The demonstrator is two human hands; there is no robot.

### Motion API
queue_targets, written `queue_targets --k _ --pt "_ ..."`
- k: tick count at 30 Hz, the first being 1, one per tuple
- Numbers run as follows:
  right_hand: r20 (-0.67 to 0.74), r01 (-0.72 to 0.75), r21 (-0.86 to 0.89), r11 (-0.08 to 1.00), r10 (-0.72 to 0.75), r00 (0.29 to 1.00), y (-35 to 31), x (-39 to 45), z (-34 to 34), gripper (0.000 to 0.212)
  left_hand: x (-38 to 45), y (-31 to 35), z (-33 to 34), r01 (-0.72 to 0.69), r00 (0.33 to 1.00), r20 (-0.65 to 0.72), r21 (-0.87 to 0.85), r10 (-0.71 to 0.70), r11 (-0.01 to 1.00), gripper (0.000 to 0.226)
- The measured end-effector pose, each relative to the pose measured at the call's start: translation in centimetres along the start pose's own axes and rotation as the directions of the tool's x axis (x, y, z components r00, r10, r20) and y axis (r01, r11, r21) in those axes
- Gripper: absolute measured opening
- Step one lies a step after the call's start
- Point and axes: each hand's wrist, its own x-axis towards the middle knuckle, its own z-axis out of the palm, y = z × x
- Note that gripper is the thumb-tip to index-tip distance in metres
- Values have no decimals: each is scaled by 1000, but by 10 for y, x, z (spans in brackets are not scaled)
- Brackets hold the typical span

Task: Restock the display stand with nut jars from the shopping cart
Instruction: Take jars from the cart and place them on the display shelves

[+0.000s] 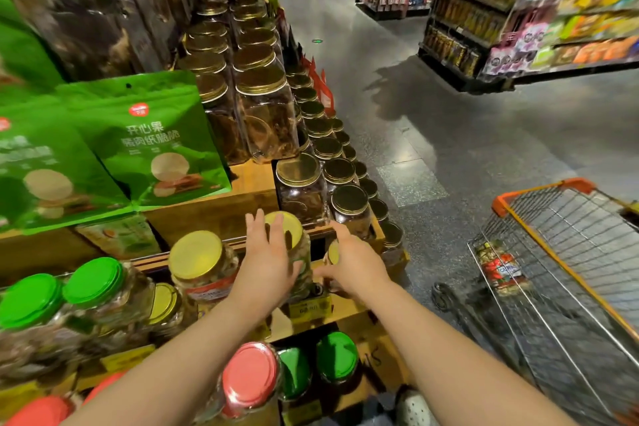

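A yellow-lidded nut jar [292, 230] stands on the middle tier of the wooden display stand [221, 207]. My left hand [266, 258] lies against its near side, fingers straight and spread up over the lid. Just to the right, my right hand [356, 261] covers a second yellow-lidded jar [332, 252] on the same tier, fingers curled over it; only a sliver of that lid shows. The shopping cart [543, 187], wire with an orange rim, stands at the right. One red-labelled nut jar [501, 268] lies in it.
More jars fill the stand: yellow lids [195, 254] and green lids [91, 280] to the left, red lids [250, 375] below, gold-lidded jars [299, 169] above. Green snack bags [162, 138] hang upper left. Open aisle floor [432, 121] separates the stand from shelving [484, 45].
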Motion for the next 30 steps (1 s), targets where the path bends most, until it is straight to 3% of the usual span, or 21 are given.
queue_targets --k 6,11,21,30 --pt "-73 -40 -66 997 35 997 39 -27 -36 85 3 56 -20 -293 956 51 77 290 953 82" --pt "-96 -100 -143 985 87 992 89 -50 -80 74 6 114 -19 -433 901 118 180 417 883 82" --pt "-115 -242 -112 964 229 967 228 -60 -148 105 41 246 31 -508 850 268 191 453 840 91" --pt "-116 -292 113 950 305 945 407 -43 -240 95 104 405 110 -482 842 348 140 413 865 101"
